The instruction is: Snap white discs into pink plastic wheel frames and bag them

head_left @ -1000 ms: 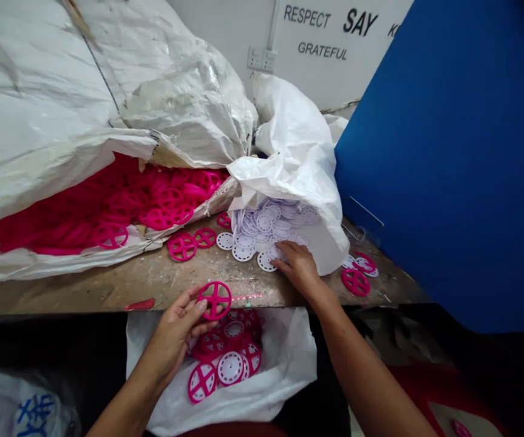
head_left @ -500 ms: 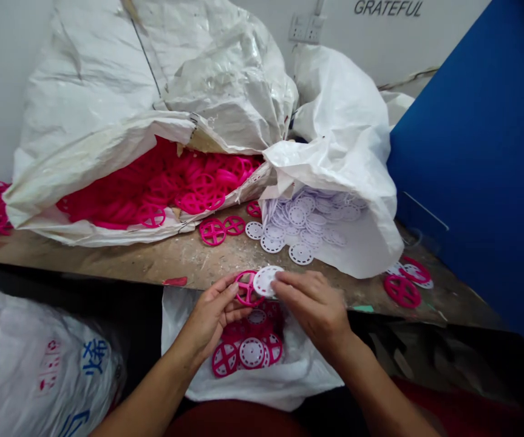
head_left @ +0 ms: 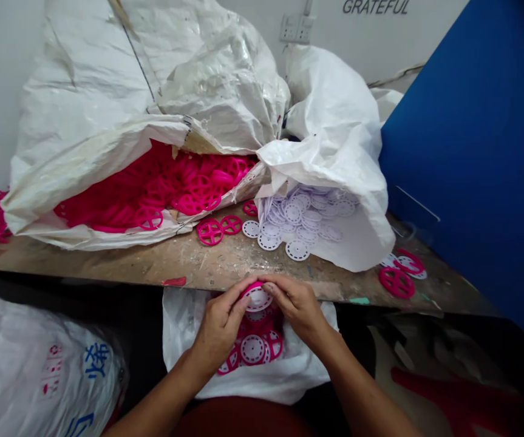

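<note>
Both hands meet above an open white bag (head_left: 289,379) at the table's front edge. My left hand (head_left: 222,318) grips the left side of a pink spoked plastic wheel (head_left: 249,289). A white slotted disc (head_left: 258,300) lies against that wheel, facing me. My right hand (head_left: 297,303) is closed on the right side of the same pair, its thumb on the white disc. The fingers behind the wheel are mostly hidden. Below, the bag holds pink wheels with white discs on them, one being a joined wheel and disc (head_left: 252,349).
A large sack (head_left: 102,142) spills pink wheels (head_left: 210,232) onto the worn table (head_left: 120,267). Beside it a smaller sack (head_left: 357,233) holds white discs (head_left: 297,250). More pieces (head_left: 397,283) lie right, near a blue panel (head_left: 471,170). A full plastic bag (head_left: 29,370) stands lower left.
The white disc, held apart at the wheel's right side before, now lies over the pink wheel. My right hand has moved in, and both hands grip the pair.
</note>
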Motion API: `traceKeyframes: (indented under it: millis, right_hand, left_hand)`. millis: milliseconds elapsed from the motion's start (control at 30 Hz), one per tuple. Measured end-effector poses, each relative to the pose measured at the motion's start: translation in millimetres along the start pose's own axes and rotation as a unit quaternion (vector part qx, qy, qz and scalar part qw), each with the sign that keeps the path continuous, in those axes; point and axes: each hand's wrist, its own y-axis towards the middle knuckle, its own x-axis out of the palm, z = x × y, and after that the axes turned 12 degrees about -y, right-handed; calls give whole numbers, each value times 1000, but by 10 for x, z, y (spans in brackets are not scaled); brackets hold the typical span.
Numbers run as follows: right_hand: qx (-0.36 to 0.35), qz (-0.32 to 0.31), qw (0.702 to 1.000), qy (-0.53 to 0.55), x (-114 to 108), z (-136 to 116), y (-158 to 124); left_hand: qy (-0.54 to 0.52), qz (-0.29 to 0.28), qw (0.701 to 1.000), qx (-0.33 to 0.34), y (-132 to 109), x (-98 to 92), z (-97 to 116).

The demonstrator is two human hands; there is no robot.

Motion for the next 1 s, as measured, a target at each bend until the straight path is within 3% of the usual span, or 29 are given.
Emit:
traceKeyframes:
  millis: [100, 167, 267, 400, 567, 733, 867, 933, 1000]
  right_hand:
    - [48, 9, 999, 18, 61, 18, -16]
    - [104, 16, 993, 51, 77, 18, -43]
    - [159, -23, 979, 129, 54, -5, -93]
    - [133, -68, 978, 142, 22, -33, -142]
    - [131, -50, 981, 136, 60, -26, -169]
    - [72, -52, 996, 20, 16, -100, -224]
    - [52, -99, 994, -15, -92, -152, -226]
    - [30, -128, 991, -30, -194, -81, -167]
    - [21, -108, 991, -71, -312, 99, -54]
  left_hand:
    - [-15, 9, 1000, -11, 3, 54, -28]
    - [-77, 15, 995, -57, 0, 81, -65]
    - [-154, -3, 981, -122, -28, 102, -102]
    - [-154, -10, 978, -141, -69, 124, -79]
    - [-144, 3, 979, -142, -74, 118, -45]
    - [-95, -104, 978, -155, -105, 52, -85]
    - [-65, -145, 973, -170, -147, 20, -59]
    - [-26, -171, 971, -165, -143, -34, 12]
    - [43, -174, 975, -129, -86, -144, 97]
